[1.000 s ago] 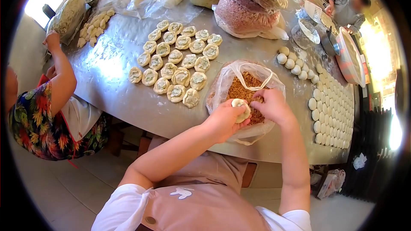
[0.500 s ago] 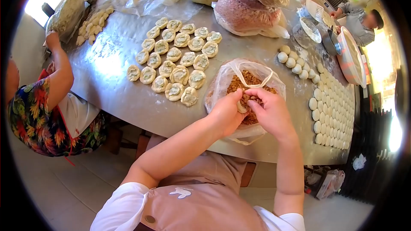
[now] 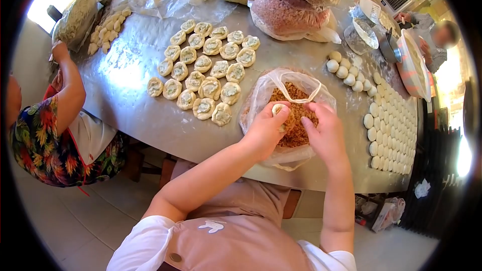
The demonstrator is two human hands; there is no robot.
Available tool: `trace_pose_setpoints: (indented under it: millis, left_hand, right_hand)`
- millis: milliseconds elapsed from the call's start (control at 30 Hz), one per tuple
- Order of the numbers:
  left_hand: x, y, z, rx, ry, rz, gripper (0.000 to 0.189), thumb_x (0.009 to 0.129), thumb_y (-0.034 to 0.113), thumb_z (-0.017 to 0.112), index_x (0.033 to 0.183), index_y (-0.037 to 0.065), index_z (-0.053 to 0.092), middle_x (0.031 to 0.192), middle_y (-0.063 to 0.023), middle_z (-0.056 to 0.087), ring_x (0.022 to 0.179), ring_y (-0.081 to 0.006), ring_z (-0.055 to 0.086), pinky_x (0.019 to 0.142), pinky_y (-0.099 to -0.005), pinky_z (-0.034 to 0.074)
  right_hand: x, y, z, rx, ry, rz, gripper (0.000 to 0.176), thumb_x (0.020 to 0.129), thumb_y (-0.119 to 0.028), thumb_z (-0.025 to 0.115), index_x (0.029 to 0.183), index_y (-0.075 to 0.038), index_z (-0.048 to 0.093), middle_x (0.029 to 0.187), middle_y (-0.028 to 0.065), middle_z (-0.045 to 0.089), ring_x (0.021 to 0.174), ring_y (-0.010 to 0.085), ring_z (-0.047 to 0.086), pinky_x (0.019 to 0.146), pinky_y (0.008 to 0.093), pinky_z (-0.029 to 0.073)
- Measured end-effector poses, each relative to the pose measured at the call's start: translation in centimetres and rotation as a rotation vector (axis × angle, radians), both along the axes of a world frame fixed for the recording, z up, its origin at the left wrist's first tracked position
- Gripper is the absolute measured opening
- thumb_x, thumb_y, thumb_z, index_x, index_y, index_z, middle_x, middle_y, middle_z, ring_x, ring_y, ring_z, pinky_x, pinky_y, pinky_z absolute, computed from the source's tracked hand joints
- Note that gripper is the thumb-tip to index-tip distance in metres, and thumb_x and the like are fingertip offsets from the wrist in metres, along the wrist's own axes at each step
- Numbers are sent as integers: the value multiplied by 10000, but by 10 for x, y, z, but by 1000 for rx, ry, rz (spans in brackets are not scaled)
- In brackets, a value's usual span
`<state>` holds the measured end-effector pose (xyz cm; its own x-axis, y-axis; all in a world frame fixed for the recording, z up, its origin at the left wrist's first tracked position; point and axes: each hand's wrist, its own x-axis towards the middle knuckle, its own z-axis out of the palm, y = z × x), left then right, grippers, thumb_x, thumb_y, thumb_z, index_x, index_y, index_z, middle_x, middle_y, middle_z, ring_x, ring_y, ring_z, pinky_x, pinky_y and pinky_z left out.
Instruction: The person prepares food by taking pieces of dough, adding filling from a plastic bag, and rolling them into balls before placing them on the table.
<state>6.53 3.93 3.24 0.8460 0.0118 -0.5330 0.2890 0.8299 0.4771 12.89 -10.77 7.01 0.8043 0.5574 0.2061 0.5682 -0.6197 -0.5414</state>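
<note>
My left hand (image 3: 265, 129) is closed round a small dough wrapper (image 3: 277, 110) with brown filling on it, above an open plastic bag. The wrapper's pale rim shows between thumb and fingers; the rest is hidden. My right hand (image 3: 329, 133) hovers at the bag's right side, thumb and bent fingers apart, with nothing visible between them. Loose crumbly reddish-brown filling (image 3: 297, 135) fills the clear plastic bag (image 3: 258, 98), which has its handles spread on the metal table.
Filled dough rounds (image 3: 212, 46) lie in rows to the left. Plain dough balls (image 3: 384, 130) cover the right side. Large bags of pinkish filling (image 3: 286, 15) stand behind. One person (image 3: 65, 120) works at the left, another (image 3: 434, 40) at the far right, near a large basin (image 3: 412, 65).
My right hand has moved away from the dough wrapper and its fingers have parted. My left hand has turned slightly, showing the wrapper's rim. The person at the far right has shifted.
</note>
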Motion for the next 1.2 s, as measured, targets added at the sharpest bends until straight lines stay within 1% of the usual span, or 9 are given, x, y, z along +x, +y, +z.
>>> trace_pose_setpoints:
  millis: [233,433,633,733,833,1033,1133,1167,1200]
  left_hand:
    - [0,-2,-5,-252,-92,43,247,1032,190,424,1240,65,473,1148,-93,569,1061,-207,563,933,-368,492]
    - [-5,-1,1,-194,-26,7,261,1040,221,407,1247,72,460,1172,-99,532,1077,-212,552,941,-385,490]
    - [-7,-4,-1,-235,-62,-46,268,1035,214,424,1270,85,435,1178,-111,517,1089,-228,544,933,-415,490]
    - [-7,-6,-1,-165,-64,-31,256,1032,214,430,1255,89,454,1179,-106,526,1077,-229,548,940,-420,474]
    - [-6,1,-5,-203,-128,-27,247,1027,210,438,1238,85,471,1172,-109,544,1093,-243,552,960,-439,457]
    - [-8,10,11,-393,-145,-90,306,1017,238,452,1279,84,486,1174,-85,568,1135,-216,551,1001,-397,446]
    - [-11,7,22,-420,-103,-196,338,1018,252,444,1319,101,471,1160,-52,585,1022,-157,573,853,-319,493]
    - [-13,3,18,-359,-143,-197,293,1013,221,462,1282,110,488,1085,-24,606,816,-107,579,666,-251,469]
    - [-15,3,9,-376,-180,-225,277,1009,206,471,1268,110,490,1058,-18,607,764,-96,567,632,-241,451]
  right_hand:
    - [-30,12,10,97,134,-12,226,750,-75,760,947,-62,650,858,73,659,806,236,620,703,343,505]
    - [-29,16,2,187,90,0,152,774,-42,722,908,-52,652,780,94,655,749,266,621,662,362,494]
    - [-29,19,3,123,-40,15,160,763,-37,725,908,-58,662,803,98,668,726,267,618,644,361,492]
    - [-32,18,-1,177,176,-46,225,778,-60,732,991,-49,662,830,101,682,755,254,637,681,359,513]
    - [-36,16,8,429,392,-109,297,802,-85,733,1082,-37,644,919,109,697,850,236,663,758,349,531]
    - [-32,-3,1,5,-184,85,708,820,-475,700,1304,1,501,1344,185,521,1269,361,469,1050,460,374]
    - [-37,3,-14,40,-217,129,885,784,-616,632,1365,19,424,1408,195,447,1332,418,366,1111,498,269]
    - [-37,10,-22,109,-256,85,814,809,-619,598,1311,9,469,1354,178,504,1307,422,403,1094,508,283]
    - [-36,10,-22,99,-272,108,792,818,-626,577,1287,5,480,1335,168,522,1304,420,410,1087,510,287]
